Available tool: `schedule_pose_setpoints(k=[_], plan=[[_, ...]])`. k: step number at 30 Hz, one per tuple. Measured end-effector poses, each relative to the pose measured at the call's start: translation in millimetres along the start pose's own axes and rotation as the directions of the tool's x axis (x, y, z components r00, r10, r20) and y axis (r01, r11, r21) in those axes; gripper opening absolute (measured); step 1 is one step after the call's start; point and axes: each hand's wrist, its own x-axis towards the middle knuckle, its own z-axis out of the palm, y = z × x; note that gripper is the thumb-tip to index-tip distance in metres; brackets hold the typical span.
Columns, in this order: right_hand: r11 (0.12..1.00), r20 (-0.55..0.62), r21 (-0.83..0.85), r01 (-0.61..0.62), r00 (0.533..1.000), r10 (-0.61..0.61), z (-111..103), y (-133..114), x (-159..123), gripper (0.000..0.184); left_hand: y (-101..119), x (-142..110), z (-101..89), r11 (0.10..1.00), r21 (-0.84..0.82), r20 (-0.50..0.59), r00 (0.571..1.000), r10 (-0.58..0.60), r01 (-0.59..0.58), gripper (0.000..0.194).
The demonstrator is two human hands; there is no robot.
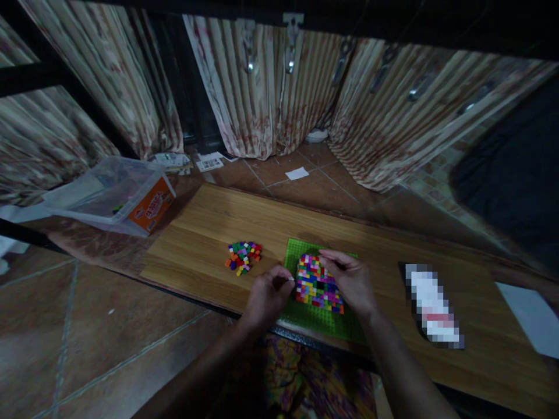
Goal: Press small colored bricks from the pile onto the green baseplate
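A green baseplate (325, 321) lies on a wooden board (205, 233). On it stands a block of many small coloured bricks (318, 285) with a dark gap near its middle. My left hand (267, 297) is at the plate's left edge, fingertips pinched together on something I cannot make out. My right hand (351, 279) rests curled against the right and far side of the coloured block, fingers touching its top edge. A small heap of loose coloured bricks (243, 256) lies on the board to the left of the plate.
A clear plastic box with an orange label (126, 198) sits at the far left. A blurred flat object (432, 305) lies on the board at the right, a white sheet (530, 317) beyond it. Striped curtains (262, 87) hang behind; tiled floor surrounds the board.
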Motion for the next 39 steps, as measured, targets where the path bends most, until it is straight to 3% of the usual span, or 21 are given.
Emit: schedule_pose_setpoints(k=[5, 10, 12, 18, 27, 31, 35, 39], plan=[[0.999, 0.015, 0.034, -0.017, 1.0, 0.017, -2.1, 1.9, -1.6, 0.029, 5.1, -0.8, -1.2, 0.999, -0.034, 0.001, 1.0, 0.018, -0.018, 0.006], [0.998, -0.201, 0.012, 0.058, 0.978, -0.055, -6.7, -6.0, -21.7, 0.028, 14.4, -1.5, -0.5, 0.986, -0.169, 0.041, 0.999, 0.005, 0.002, 0.006], [0.994, -0.224, -0.041, 0.106, 0.968, -0.112, -5.7, -14.3, -35.1, 0.025, 19.4, -2.1, 1.5, 0.974, -0.225, 0.048, 0.999, -0.013, 0.024, 0.007], [0.961, -0.001, -0.098, 0.257, 0.966, -0.258, 13.3, -34.1, -66.3, 0.016, 38.7, -8.6, 9.0, 0.956, -0.291, 0.088, 0.996, 0.002, 0.024, 0.013], [0.963, -0.035, -0.05, 0.265, 0.963, -0.267, 18.1, -31.5, -75.3, 0.011, 43.2, -16.3, 18.9, 0.951, -0.308, 0.111, 0.994, 0.003, 0.032, 0.011], [0.963, -0.07, -0.113, 0.245, 0.965, -0.254, 7.9, -29.1, -67.7, 0.012, 34.9, -15.0, 19.4, 0.979, -0.204, 0.09, 0.995, 0.036, -0.017, 0.011], [0.948, -0.136, -0.237, 0.212, 0.959, -0.248, -8.1, -20.1, -46.0, 0.018, 27.9, -7.8, 12.2, 0.997, -0.026, -0.008, 0.997, 0.071, -0.072, 0.014], [0.926, -0.059, -0.305, 0.222, 0.966, -0.251, -14.2, -9.0, -26.1, 0.021, 22.5, 4.0, 6.4, 0.987, 0.134, -0.069, 0.992, 0.103, -0.093, 0.023]])
